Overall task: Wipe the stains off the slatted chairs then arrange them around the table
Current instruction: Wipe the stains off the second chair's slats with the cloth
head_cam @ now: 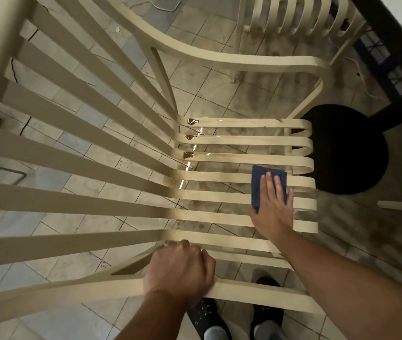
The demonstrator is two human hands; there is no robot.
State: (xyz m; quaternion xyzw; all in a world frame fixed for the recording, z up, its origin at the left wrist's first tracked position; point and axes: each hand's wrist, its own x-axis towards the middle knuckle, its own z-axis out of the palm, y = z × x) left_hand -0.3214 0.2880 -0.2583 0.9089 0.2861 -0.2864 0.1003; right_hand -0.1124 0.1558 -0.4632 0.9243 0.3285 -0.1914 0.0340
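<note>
Chair (207, 217) sits right below the person on the tile floor (190, 33), back leaning off toward 9 o'clock and seat front facing 3, so the slats run 9 to 3. The right arm comes in from 5 o'clock, stretched out. The right hand (272, 204) lies flat, fingers straight and together, pointing at 12, pressing a blue cloth (259, 182) onto the seat near its front edge. The left hand (180, 268), in from 6 o'clock, is curled tight round the near armrest (256, 293). Brown stains (191, 121) sit at the back of the seat.
</note>
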